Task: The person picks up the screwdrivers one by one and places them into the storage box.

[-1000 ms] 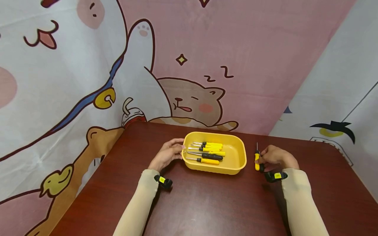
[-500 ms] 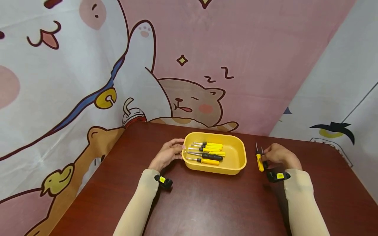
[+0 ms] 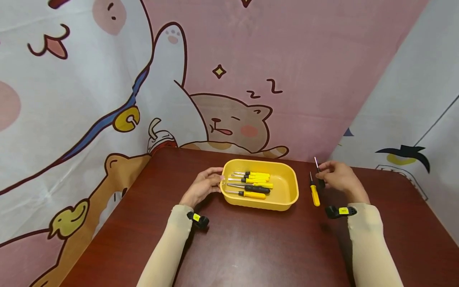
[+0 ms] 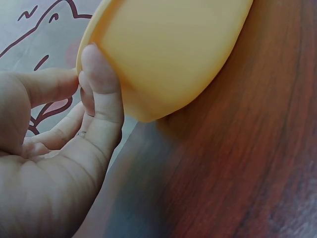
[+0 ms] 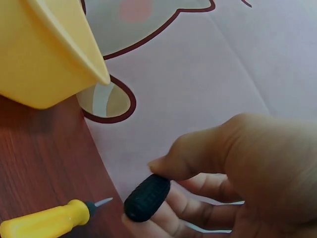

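Note:
At the left end of a yellow plastic bin [image 3: 261, 204], my left hand [image 3: 203, 186] pinches the rim between thumb and fingers, as the left wrist view shows. Inside the bin lie several screwdrivers, most with yellow handles [image 3: 254, 195] and one with a black handle [image 3: 257, 189]. My right hand [image 3: 340, 178] holds another black-handled screwdriver [image 5: 147, 198] between thumb and fingers, its shaft tilted up and away. Below and left of that hand, a yellow-handled screwdriver [image 3: 314, 194] lies on the table, its tip toward the wall.
The dark reddish wooden table [image 3: 240, 247] ends at a cartoon-printed cloth [image 3: 297, 91] hanging behind it. The bin stands near the table's back edge. Both wrists carry small black cameras [image 3: 341, 211].
My right hand has lifted the black screwdriver off the table beside the yellow one and moved it back and up. The yellow screwdriver has turned slightly. My left hand stays on the bin.

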{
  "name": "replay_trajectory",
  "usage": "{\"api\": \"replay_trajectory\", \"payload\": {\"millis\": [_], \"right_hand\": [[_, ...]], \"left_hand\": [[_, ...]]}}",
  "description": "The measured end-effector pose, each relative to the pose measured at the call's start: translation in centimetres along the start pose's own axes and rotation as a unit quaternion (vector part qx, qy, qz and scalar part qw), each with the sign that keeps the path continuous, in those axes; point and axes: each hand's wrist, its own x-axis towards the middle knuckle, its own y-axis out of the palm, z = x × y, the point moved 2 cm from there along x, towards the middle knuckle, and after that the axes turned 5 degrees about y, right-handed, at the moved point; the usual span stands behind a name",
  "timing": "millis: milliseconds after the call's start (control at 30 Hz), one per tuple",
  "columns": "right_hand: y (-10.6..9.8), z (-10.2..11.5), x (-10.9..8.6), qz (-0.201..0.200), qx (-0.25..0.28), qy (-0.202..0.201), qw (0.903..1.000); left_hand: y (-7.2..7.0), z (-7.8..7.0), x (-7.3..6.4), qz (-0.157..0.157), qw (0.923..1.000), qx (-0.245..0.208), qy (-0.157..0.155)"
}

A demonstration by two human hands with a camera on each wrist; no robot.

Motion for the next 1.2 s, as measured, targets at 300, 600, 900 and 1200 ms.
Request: {"api": "replay_trajectory", "payload": {"millis": [300,600,900,1200], "right_hand": [[-0.4,0.7,-0.2,-0.039,0.013,-0.034,0.9986],[-0.5,1.5,-0.7,-0.104,0.012,-0.089,0.9906],[-0.3,3.1,-1.3,-0.131,0.023,-0.125,0.9832],[0.7,5.0,-2.0,-0.144,0.021,-0.174,0.9739]], "left_hand": [[0.1,-0.2,0.0,0.002,1.0000,0.002,0.002],[0.1,0.1,0.0,0.004,1.0000,0.001,0.002],[-0.1,0.1,0.1,0.006,1.0000,-0.003,0.006],[-0.2,0.3,0.0,0.004,0.9999,-0.005,0.008]]}}
